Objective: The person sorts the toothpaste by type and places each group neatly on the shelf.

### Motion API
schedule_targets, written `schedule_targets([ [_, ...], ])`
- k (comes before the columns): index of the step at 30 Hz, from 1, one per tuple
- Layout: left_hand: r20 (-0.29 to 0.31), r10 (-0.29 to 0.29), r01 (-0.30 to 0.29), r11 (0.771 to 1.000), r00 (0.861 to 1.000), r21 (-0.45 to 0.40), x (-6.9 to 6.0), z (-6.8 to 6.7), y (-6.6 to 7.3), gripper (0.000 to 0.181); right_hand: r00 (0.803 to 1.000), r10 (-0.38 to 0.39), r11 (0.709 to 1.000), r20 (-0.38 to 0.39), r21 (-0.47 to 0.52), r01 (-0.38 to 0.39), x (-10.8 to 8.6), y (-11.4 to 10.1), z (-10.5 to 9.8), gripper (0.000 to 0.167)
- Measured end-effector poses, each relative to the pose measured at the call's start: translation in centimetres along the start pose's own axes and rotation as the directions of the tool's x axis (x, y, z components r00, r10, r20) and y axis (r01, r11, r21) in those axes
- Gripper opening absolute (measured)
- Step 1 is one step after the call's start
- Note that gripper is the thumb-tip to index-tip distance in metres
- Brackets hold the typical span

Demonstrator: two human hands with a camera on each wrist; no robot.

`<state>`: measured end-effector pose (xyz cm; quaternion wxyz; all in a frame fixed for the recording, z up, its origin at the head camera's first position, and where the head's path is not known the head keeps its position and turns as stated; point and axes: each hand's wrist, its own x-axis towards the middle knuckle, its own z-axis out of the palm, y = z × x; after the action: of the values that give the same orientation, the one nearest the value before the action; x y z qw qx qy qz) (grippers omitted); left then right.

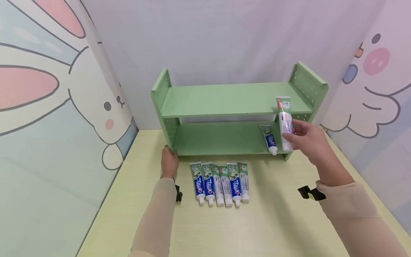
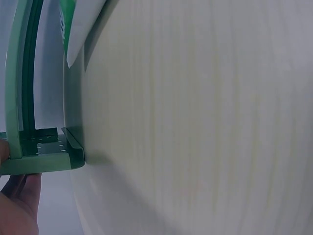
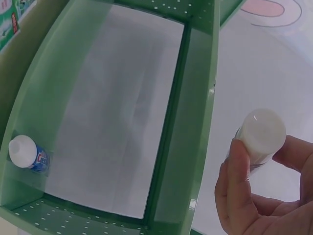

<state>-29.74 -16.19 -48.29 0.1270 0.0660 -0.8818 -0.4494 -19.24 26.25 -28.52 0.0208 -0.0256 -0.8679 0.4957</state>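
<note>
Reading labels from my remote post, I made out "Crest" on a blue-and-green tube (image 1: 270, 139) lying on the lower board, right of centre in the head view, its cap over the front edge. My right hand (image 1: 309, 141) pinched a white-and-green tube (image 1: 285, 123) between thumb and fingers, cap downward, just right of that one; the print beside its red patch was too small for me to read. It blocked part of the right end of the green shelf (image 1: 221, 101). At the shelf's left end, my left hand (image 1: 169, 164) gripped the base of the side panel, digits on both sides of it. Below centre, a row of six tubes (image 1: 226, 185), three Crest and three white-and-green, lay on the pale, streaked table (image 1: 205, 232). Behind hung a whitish backdrop (image 1: 212, 39); a cartoon rabbit (image 1: 91, 107) filled the left.
</note>
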Motion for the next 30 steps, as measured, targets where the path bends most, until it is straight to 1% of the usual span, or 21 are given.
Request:
schedule_targets([
  [7,0.006,-0.008,0.008,1.0,1.0,0.005,0.0,-0.1,0.1,0.046,1.0,0.024,1.0,-0.011,-0.003,-0.024,1.8,-1.1,-0.7,0.069],
  [14,0.001,-0.016,0.016,1.0,1.0,0.0,0.0,0.0,0.2,0.046,0.999,0.018,1.0,-0.041,-0.01,-0.019,3.3,-1.9,-1.4,0.068],
  [23,-0.014,-0.001,0.001,1.0,1.0,0.007,0.1,0.0,0.1,0.046,0.996,0.021,1.0,-0.091,0.0,-0.021,4.9,-2.5,-1.8,0.064],
  [30,-0.023,0.006,-0.005,1.0,1.0,0.011,0.2,0.2,0.0,0.045,0.994,0.044,0.999,-0.1,0.02,-0.042,5.9,-2.8,-1.9,0.063],
])
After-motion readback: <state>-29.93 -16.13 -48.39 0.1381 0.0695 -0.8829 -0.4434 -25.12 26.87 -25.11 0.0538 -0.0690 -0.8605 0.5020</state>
